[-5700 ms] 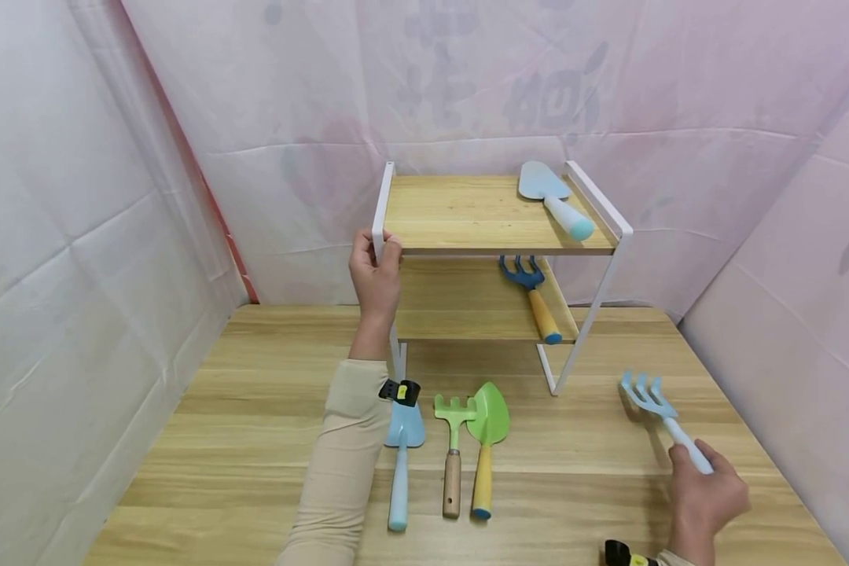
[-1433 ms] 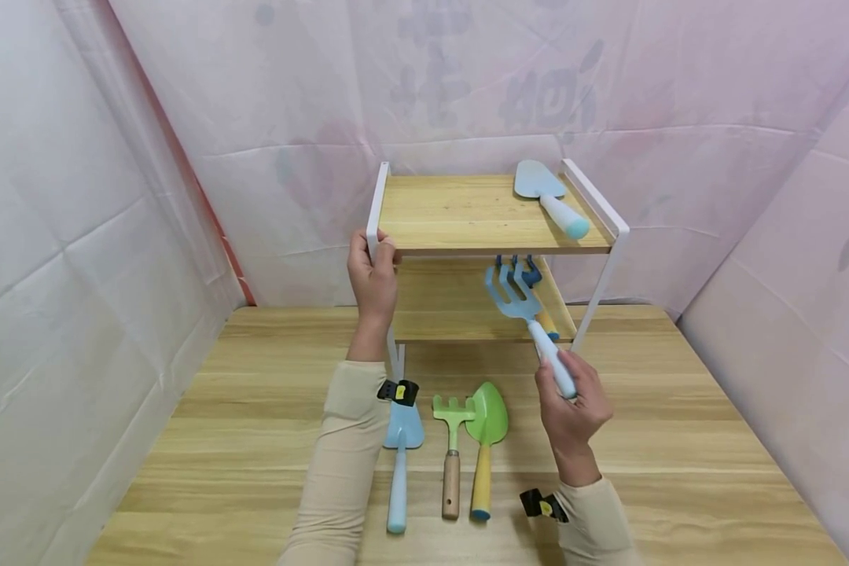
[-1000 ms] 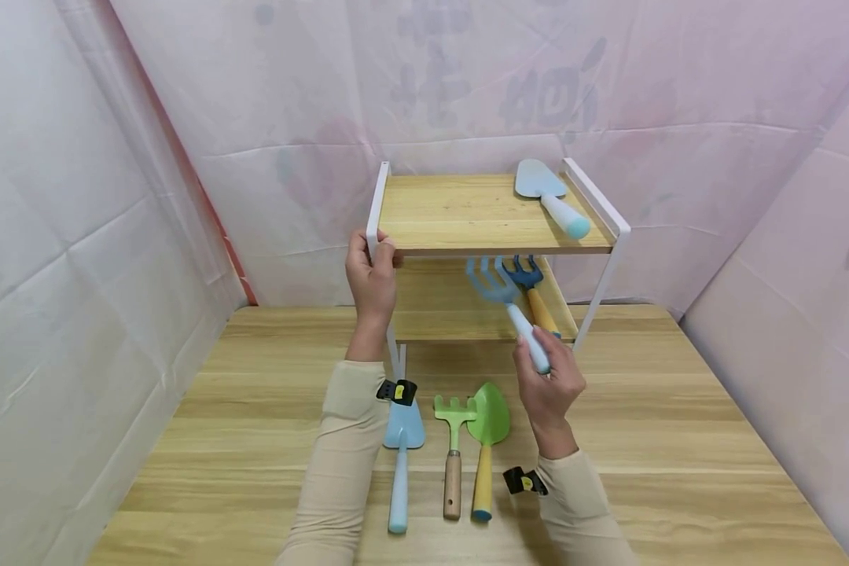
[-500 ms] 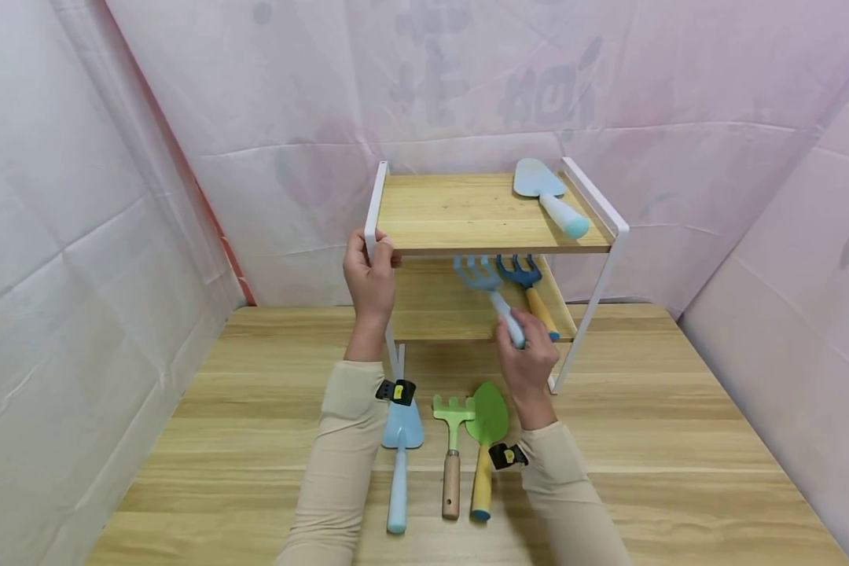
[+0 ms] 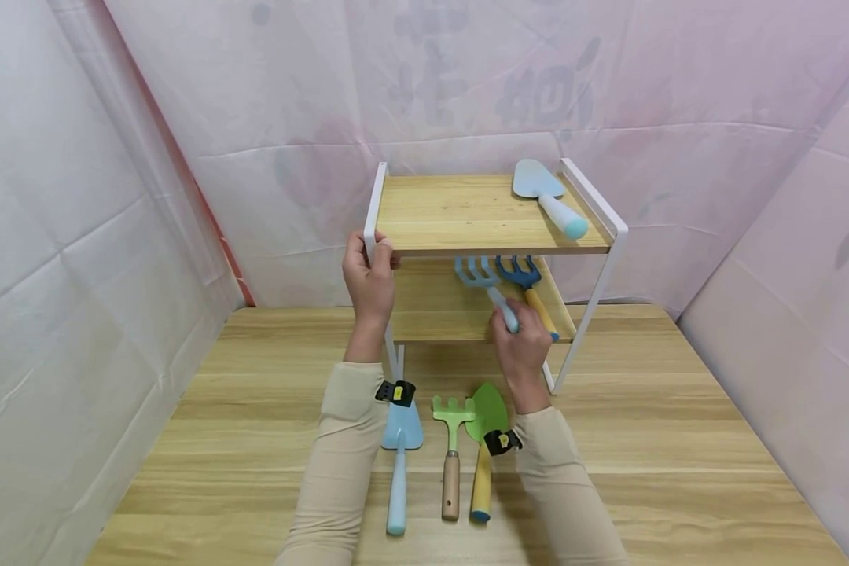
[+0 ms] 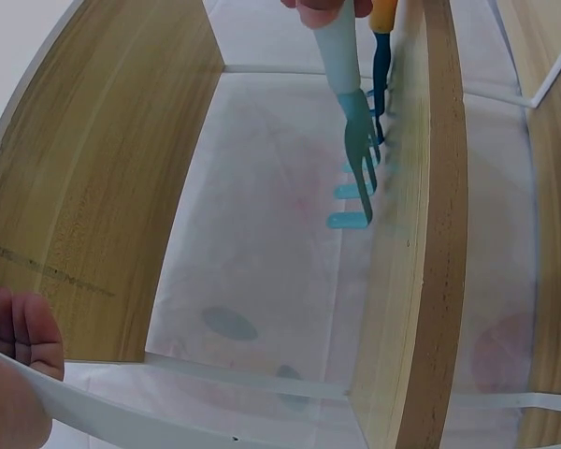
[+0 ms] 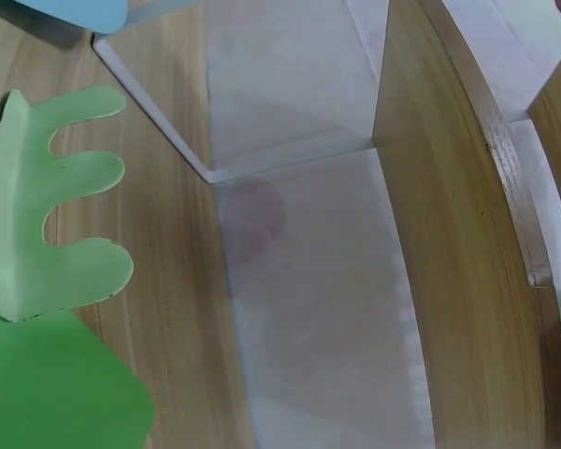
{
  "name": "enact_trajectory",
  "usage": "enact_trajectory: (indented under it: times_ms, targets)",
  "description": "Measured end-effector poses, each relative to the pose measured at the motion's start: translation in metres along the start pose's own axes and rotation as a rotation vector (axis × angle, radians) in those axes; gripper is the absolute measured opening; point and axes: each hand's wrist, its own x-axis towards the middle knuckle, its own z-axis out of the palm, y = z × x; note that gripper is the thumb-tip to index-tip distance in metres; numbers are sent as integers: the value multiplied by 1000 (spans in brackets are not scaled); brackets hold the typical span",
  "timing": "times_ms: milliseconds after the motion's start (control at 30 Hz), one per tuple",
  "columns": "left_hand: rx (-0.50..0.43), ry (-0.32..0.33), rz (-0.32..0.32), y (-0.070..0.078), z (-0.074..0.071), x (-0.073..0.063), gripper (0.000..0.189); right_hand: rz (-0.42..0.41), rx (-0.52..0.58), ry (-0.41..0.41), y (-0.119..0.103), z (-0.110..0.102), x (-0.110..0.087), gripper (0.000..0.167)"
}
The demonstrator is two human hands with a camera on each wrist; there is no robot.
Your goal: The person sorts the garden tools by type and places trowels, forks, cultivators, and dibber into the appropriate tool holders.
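In the head view my left hand (image 5: 369,279) grips the left front post of a two-tier shelf (image 5: 453,212), thumb near the upper board. My right hand (image 5: 520,339) holds a light blue hand fork (image 5: 498,297) by its pale handle, over the lower board. Its tines point to the back, left of a dark blue hand rake (image 5: 520,273) with an orange-yellow handle that lies on that board. The left wrist view shows the light blue fork (image 6: 355,140) beside the dark blue rake, tines close to the board. Whether it touches the board I cannot tell.
On the top board lies a light blue trowel (image 5: 553,196). Before the shelf, the table (image 5: 255,409) bears a blue shovel (image 5: 398,472), a green rake (image 5: 453,456) with a wooden handle and a green trowel (image 5: 483,472), partly behind the right wrist strap. Fabric walls surround the table.
My right hand has carried the light blue fork from the table's right side to the lower shelf board, lately drifting left and inward past the dark blue rake. My left hand stays on the post.
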Motion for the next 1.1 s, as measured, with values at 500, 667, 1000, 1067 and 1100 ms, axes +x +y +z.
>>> enact_trajectory:
  times_ms: [500,667,1000,1067,1100]
  targets:
    - [-5,0,3,0,1,0,14,178,-84,-39,-6,5,6,19]
    - [-7,-8,-20,0,2,0,13,262,-47,-91,-12,-1,11,26]
    - [-29,-6,-7,1,0,0,12,141,2,-75,-17,-5,6,26]
    - [-28,-7,1,4,0,-2,12,129,-14,-74,-18,-4,4,25]
    - [-26,-9,4,4,0,-2,12,124,-21,-73,-20,-3,2,24]
